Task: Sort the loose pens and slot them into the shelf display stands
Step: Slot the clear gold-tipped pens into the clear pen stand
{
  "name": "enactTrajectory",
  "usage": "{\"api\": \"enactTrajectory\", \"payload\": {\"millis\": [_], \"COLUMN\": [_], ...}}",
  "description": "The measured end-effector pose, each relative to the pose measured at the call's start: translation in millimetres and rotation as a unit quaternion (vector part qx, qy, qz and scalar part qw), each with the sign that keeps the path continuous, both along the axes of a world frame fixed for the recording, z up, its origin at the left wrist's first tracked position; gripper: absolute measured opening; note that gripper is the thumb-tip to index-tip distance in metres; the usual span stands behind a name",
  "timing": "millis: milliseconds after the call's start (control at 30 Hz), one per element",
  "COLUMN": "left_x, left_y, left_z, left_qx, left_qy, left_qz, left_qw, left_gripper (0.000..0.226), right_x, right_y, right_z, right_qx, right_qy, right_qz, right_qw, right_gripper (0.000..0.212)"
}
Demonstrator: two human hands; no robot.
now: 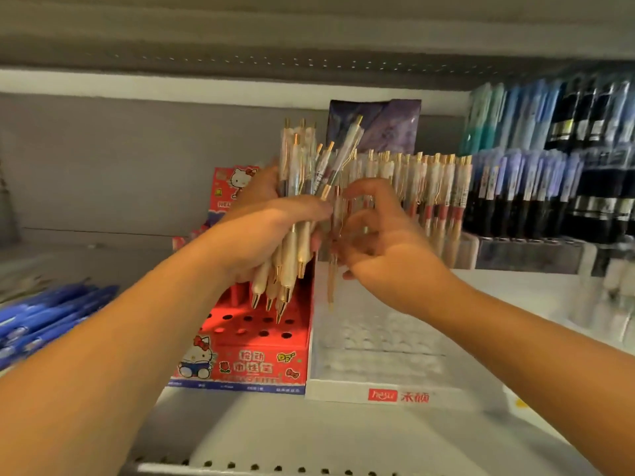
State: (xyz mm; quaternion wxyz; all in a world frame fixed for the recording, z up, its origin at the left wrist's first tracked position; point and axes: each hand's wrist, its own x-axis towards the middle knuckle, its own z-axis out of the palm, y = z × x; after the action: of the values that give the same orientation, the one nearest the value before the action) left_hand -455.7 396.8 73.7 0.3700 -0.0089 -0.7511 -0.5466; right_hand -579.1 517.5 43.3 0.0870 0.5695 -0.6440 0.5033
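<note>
Shop shelf [309, 438], white, w/ red display stand [261, 338] at centre. L hand [271, 228] above red stand, fingers wrapped round bundle of pens [297, 166], tips down. R hand [388, 249] over red stand's right edge, fingers curled, pinching single pen [331, 283] upright. Touching red stand's right side: white stand [378, 389], row of pens [433, 187] at its back. Left of red stand lie blue pens [51, 314].

Back wall [103, 159]: grey panel, plain.
Upper shelf [240, 80]: pale front edge, row of small dots on its underside.
Lower shelf [223, 427]: white, row of holes [277, 468] along front edge.
Light: dim overall.
</note>
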Motion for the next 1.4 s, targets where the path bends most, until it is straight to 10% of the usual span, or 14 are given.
{"api": "enactTrajectory", "payload": {"millis": [833, 1133, 1400], "left_x": [4, 6, 4], "left_y": [-14, -13, -16], "left_z": [-10, -13, -13], "left_qx": [-0.024, -0.069, -0.079], "left_qy": [-0.039, -0.131, -0.151], "left_qz": [-0.026, -0.108, -0.082], "left_qw": [0.999, 0.983, 0.982], "left_gripper": [0.028, 0.034, 0.038], "right_x": [3, 6, 5], "right_y": [22, 29, 29], "right_z": [-6, 17, 16], "right_qx": [0.054, -0.137, -0.205], "right_qy": [0.035, -0.277, -0.344], "right_qz": [-0.082, 0.081, 0.142], "right_qw": [0.995, 0.948, 0.905], "right_gripper": [0.014, 0.047, 0.024]}}
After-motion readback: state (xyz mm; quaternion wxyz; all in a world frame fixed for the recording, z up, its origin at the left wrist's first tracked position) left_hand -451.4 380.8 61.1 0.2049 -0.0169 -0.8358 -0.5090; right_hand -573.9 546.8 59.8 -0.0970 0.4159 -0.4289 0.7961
